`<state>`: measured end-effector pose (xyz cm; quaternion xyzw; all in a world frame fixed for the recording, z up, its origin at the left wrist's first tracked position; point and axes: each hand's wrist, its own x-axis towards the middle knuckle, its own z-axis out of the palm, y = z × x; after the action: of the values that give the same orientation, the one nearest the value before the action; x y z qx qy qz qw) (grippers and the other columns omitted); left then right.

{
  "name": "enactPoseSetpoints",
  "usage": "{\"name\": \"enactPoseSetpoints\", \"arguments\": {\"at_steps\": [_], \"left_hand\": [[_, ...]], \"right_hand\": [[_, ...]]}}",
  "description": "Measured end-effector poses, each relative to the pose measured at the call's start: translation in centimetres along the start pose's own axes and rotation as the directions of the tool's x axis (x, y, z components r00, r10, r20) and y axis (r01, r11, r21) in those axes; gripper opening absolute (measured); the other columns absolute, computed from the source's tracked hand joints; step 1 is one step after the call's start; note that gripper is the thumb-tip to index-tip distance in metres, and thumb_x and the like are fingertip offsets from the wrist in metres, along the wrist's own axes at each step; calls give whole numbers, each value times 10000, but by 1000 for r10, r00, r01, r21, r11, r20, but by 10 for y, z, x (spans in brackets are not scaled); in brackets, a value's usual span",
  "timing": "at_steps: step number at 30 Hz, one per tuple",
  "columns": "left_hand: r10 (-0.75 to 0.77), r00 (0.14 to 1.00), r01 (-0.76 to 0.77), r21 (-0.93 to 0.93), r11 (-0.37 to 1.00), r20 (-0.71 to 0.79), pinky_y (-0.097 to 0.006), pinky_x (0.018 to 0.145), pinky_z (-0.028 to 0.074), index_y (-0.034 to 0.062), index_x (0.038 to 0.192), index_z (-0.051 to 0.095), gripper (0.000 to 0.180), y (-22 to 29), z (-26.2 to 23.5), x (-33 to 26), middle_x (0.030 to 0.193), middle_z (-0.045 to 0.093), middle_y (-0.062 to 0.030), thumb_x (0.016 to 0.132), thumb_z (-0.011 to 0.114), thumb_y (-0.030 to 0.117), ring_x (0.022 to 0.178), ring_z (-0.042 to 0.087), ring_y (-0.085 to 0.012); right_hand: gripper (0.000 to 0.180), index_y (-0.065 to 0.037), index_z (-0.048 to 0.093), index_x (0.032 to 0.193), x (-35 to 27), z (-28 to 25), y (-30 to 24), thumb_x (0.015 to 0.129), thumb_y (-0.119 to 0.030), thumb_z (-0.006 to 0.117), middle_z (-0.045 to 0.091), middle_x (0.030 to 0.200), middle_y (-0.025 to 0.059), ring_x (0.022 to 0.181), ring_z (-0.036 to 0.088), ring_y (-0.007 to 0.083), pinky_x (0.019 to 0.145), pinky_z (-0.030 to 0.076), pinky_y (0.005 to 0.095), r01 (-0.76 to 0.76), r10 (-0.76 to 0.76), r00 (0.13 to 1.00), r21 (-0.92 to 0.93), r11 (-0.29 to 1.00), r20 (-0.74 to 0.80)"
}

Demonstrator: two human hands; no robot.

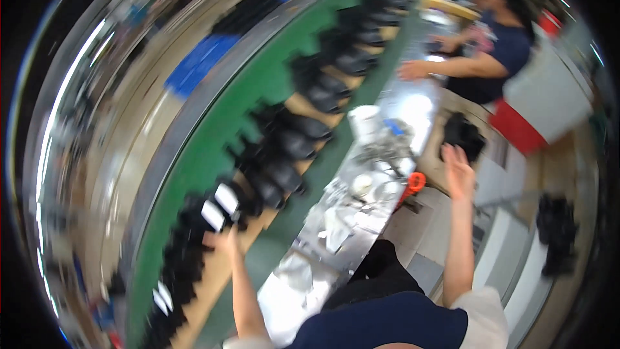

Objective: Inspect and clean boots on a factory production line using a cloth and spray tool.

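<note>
Beside a long green conveyor belt (213, 142), the wearer's left hand (224, 240) reaches out among black shoes (268, 181), its fingers so blurred that I cannot tell from my distant post whether they stand apart or have closed on one, or touch at all. White sheets (226, 199) show bright on the shoes just beyond it. The right hand (458, 171) is raised with palm and fingers spread, gripping nothing that I can see, near a dark bundle (463, 136) on the opposite side.

I judge the step in hand to be a reach to the row; a pick from it would call for the left fingers to settle squarely around a single shoe and the free right hand to come across in support.

Outward from the hands, the shoes run in close order up the belt, with a tan board (213, 287) along their near edge. Between the arms lies a shiny metal bench (413, 106) strewn with crumpled white wrapping (336, 229), an orange-red object (416, 183) at its edge. Farther up, a co-worker (507, 52) in dark blue stretches an arm over the same bench.
</note>
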<state>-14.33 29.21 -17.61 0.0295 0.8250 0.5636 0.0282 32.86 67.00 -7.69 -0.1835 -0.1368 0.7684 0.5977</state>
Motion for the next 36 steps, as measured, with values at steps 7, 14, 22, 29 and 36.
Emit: {"name": "enactPoseSetpoints", "arguments": {"at_steps": [7,14,22,29,36], "left_hand": [[384,896,-329,248,911,-223,-388,1027,294,-54,1370,176,1117,25,-18,20,1276,379,-211,509,839,205,1214,351,-325],[-153,988,72,888,454,-2,-489,805,479,199,1295,392,915,82,-25,33,1304,280,-273,531,801,490,991,541,-420],[-208,975,180,816,550,-75,-525,887,421,200,1322,354,900,77,9,27,1246,384,-296,537,766,358,1120,438,-468],[-301,952,96,881,463,55,-477,1004,311,-11,1350,360,1001,78,0,60,1298,424,-296,621,639,617,1148,403,-488],[-338,939,293,678,675,-69,-537,756,505,79,1224,539,669,48,-5,112,1331,278,-280,623,729,302,1030,495,-443]], "right_hand": [[610,92,230,1332,-48,-6,-2,778,48,480,309,1346,282,1299,297,354,1125,244,410,-176,169,977,-46,983,-133],[507,31,359,1291,-69,12,-18,817,-60,515,480,1246,191,1140,493,264,998,404,369,-185,122,971,-324,928,-207],[482,12,381,1275,-90,-9,-17,824,-86,523,550,1167,158,1031,558,204,877,467,330,-214,128,956,-332,919,-262],[412,-14,438,1226,-88,0,10,833,-105,521,606,1092,107,915,592,145,791,470,279,-319,229,933,-342,884,-278],[382,-20,463,1203,-90,4,10,835,-106,518,618,1064,93,882,593,129,776,470,274,-344,275,930,-313,885,-244]]}}
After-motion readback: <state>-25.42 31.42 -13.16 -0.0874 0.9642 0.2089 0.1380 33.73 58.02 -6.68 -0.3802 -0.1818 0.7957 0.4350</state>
